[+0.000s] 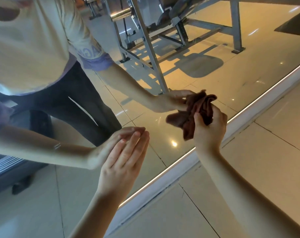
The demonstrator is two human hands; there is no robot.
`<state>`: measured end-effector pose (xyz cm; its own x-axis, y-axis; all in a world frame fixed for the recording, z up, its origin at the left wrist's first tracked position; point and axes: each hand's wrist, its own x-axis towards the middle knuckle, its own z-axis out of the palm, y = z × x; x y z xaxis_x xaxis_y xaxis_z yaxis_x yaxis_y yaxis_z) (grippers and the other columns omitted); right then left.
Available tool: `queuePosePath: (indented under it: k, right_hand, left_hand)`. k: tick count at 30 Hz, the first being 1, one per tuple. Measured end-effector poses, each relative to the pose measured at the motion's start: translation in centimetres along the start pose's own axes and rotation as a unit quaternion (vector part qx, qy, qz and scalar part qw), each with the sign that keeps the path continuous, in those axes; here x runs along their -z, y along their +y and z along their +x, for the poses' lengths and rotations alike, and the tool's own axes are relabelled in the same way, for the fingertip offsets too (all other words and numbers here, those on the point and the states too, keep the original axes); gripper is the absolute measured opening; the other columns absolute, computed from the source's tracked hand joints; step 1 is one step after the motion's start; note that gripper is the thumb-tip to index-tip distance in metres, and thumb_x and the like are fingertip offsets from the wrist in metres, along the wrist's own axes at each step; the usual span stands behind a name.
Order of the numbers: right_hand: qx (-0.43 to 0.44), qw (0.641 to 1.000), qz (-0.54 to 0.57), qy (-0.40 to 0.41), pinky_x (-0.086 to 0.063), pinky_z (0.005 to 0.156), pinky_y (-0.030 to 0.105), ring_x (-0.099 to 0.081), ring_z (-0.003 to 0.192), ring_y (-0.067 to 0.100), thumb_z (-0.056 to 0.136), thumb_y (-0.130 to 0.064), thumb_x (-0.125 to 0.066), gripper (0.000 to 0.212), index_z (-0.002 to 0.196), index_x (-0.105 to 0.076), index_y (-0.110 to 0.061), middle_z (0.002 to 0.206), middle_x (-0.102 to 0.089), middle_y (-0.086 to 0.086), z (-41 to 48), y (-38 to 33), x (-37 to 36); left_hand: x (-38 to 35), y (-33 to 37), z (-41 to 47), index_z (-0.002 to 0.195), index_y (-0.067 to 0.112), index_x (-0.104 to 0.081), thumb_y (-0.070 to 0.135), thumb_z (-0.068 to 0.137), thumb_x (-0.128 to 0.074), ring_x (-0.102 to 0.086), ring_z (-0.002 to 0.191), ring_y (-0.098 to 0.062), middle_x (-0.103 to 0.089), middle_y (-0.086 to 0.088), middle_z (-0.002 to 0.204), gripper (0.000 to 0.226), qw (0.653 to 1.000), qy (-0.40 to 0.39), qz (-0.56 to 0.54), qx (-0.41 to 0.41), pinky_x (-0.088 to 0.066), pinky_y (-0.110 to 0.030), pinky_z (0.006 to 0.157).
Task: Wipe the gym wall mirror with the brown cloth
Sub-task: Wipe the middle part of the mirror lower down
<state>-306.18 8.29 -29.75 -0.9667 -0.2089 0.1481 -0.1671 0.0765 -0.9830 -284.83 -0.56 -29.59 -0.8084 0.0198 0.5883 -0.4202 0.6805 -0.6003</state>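
Brown cloth (194, 114) bunched in right hand (209, 129) against mirror (197, 66); left hand (123, 162) flat, fingers straight.

Glossy cream floor tiles (274, 143), near right; white lit skirting strip (164, 181) alongside; grey metal exercise frame (150, 45), far centre.

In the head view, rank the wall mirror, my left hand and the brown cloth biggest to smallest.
1. wall mirror
2. left hand and brown cloth look about alike; the cloth is bunched, so unranked.
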Motion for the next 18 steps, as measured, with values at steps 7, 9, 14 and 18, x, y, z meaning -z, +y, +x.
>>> queuePosePath:
  k: [7,9,14,18]
  right_hand:
    - [0.190,0.973,-0.013,-0.126,-0.050,0.094,0.035,-0.056,0.111,0.027,0.094,-0.027,-0.055,0.038,0.129,-0.053,-0.012,0.123,-0.048,0.004,-7.8,2.1,-1.1]
    - [0.194,0.973,-0.005,-0.126,-0.052,0.088,0.035,-0.058,0.105,0.022,0.090,-0.026,-0.059,0.030,0.118,-0.055,-0.015,0.117,-0.051,0.003,-7.0,2.3,-0.8]
    - [-0.031,0.998,-0.009,-0.060,-0.051,0.077,0.017,-0.052,0.088,-0.004,0.092,-0.013,-0.067,0.027,0.117,-0.060,-0.005,0.115,-0.054,0.006,-2.7,2.3,-0.3]
    - [0.107,0.987,-0.018,-0.117,-0.053,0.086,0.031,-0.055,0.099,0.011,0.088,-0.008,-0.069,0.026,0.111,-0.059,-0.015,0.114,-0.051,-0.002,-5.5,1.2,-0.1]
  left_hand:
    - [-0.1,0.2,-0.2,0.141,0.007,-0.050,0.015,0.084,-0.068,-0.027,0.143,-0.020,-0.041,-0.003,0.150,0.060,1.000,-0.006,0.012,-0.001,-0.016,-0.037,0.122]
    - [-0.1,0.2,-0.2,0.140,0.007,-0.052,0.015,0.081,-0.072,-0.027,0.143,-0.020,-0.041,-0.003,0.150,0.063,1.000,-0.011,0.012,0.002,-0.016,-0.037,0.122]
    - [0.1,0.3,-0.2,0.143,0.005,-0.048,0.011,0.086,-0.067,-0.026,0.144,-0.023,-0.040,-0.006,0.151,0.060,1.000,-0.013,0.001,0.011,-0.011,-0.038,0.124]
    - [0.2,0.3,-0.1,0.144,0.007,-0.047,0.011,0.094,-0.054,-0.026,0.143,-0.021,-0.040,-0.004,0.150,0.051,1.000,-0.010,0.002,0.011,-0.015,-0.037,0.122]
